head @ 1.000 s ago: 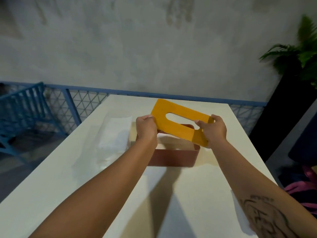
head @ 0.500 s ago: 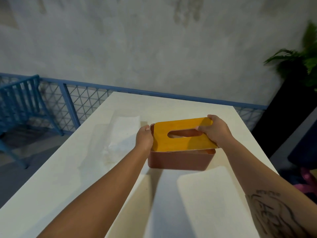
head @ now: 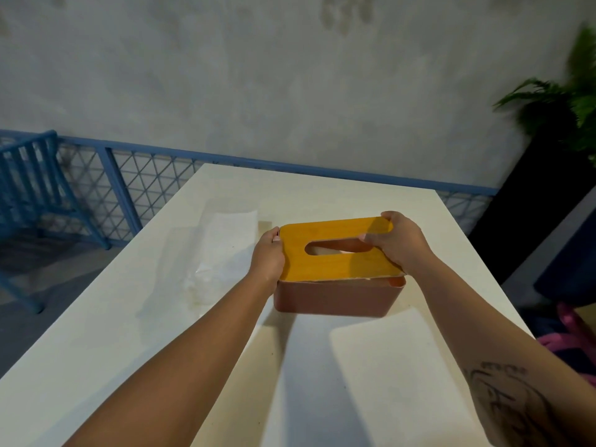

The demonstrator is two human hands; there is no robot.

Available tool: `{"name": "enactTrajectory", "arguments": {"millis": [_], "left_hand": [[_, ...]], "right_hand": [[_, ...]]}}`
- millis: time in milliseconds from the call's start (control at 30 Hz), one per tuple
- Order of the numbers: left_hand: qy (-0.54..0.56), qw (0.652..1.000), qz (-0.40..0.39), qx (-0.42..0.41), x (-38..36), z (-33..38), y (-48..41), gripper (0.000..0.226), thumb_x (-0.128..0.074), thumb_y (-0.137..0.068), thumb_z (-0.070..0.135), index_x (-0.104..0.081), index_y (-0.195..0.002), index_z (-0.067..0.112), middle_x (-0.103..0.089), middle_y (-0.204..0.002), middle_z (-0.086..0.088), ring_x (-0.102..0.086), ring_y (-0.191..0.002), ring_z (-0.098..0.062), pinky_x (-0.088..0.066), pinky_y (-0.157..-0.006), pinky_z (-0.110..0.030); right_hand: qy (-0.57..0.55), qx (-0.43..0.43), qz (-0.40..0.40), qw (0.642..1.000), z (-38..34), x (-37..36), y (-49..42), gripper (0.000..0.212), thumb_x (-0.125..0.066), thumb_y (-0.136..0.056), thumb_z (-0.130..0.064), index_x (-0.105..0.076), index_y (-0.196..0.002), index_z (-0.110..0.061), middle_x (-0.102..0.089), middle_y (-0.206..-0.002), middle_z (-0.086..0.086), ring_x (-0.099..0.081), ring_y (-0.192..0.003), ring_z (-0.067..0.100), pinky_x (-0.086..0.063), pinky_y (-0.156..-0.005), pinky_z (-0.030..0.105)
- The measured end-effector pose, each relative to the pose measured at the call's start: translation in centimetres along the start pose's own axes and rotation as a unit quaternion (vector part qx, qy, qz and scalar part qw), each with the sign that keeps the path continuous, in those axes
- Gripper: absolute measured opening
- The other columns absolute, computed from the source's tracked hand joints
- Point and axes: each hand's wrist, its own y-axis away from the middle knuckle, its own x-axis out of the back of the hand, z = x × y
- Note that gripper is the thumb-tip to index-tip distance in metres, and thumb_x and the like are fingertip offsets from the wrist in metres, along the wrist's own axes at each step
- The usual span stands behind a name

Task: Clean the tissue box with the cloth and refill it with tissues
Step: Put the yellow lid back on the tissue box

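Note:
A reddish-brown tissue box (head: 335, 300) stands in the middle of the white table (head: 371, 366). Its orange lid (head: 332, 262) with an oval slot lies almost flat on the box, slightly skewed, with the near right corner overhanging the rim. My left hand (head: 267, 256) grips the lid's left end. My right hand (head: 392, 241) grips the lid's right end, thumb near the slot. White tissue shows faintly through the slot. A white cloth or tissue sheet (head: 225, 240) lies flat to the left of the box.
A crumpled clear plastic wrapper (head: 206, 282) lies left of the box near the white sheet. A blue mesh railing (head: 135, 175) runs behind the table. A potted plant in a dark planter (head: 554, 150) stands at the right. Pink items (head: 577, 337) lie on the floor right.
Both hands have lowered the orange lid from a tilted, raised position down onto the box, where it now lies nearly flat.

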Motion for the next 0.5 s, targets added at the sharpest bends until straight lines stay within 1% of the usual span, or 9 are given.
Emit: {"name": "enactTrajectory", "arguments": {"millis": [133, 267, 367, 500], "left_hand": [[-0.009, 1.000, 0.006, -0.002, -0.12, -0.19, -0.19, 0.042, -0.021, -0.104, 0.026, -0.036, -0.142, 0.021, -0.044, -0.141, -0.007, -0.046, -0.122, -0.026, -0.042, -0.092, -0.035], [-0.012, 1.000, 0.012, -0.008, -0.23, -0.17, -0.18, 0.042, -0.021, -0.104, 0.023, -0.038, -0.142, 0.019, -0.045, -0.140, -0.007, -0.047, -0.120, -0.025, -0.040, -0.089, -0.032], [-0.019, 1.000, 0.021, -0.006, -0.28, -0.09, -0.15, 0.042, -0.021, -0.103, 0.021, -0.038, -0.142, 0.018, -0.044, -0.141, -0.007, -0.046, -0.123, -0.026, -0.040, -0.094, -0.033], [-0.020, 0.999, 0.026, -0.006, -0.32, -0.18, -0.20, 0.042, -0.021, -0.103, 0.021, -0.040, -0.141, 0.017, -0.046, -0.140, -0.007, -0.047, -0.121, -0.026, -0.039, -0.089, -0.031]], "right_hand": [[-0.002, -0.003, 0.000, 1.000, 0.25, -0.08, 0.20, 0.073, -0.066, -0.083, -0.042, -0.031, -0.144, -0.024, -0.042, -0.144, 0.006, -0.047, -0.124, 0.033, -0.045, -0.096, 0.044], [-0.005, -0.003, 0.004, 1.000, 0.34, 0.06, 0.27, 0.074, -0.067, -0.083, -0.042, -0.031, -0.144, -0.023, -0.043, -0.143, 0.007, -0.047, -0.123, 0.033, -0.045, -0.095, 0.045], [-0.006, -0.012, 0.012, 1.000, 0.47, 0.12, 0.42, 0.075, -0.067, -0.083, -0.042, -0.030, -0.144, -0.023, -0.043, -0.142, 0.007, -0.048, -0.123, 0.034, -0.045, -0.094, 0.046], [-0.002, -0.025, 0.016, 1.000, 0.80, 0.06, 0.86, 0.075, -0.067, -0.082, -0.043, -0.030, -0.145, -0.023, -0.042, -0.143, 0.007, -0.047, -0.124, 0.034, -0.046, -0.093, 0.044]]}}
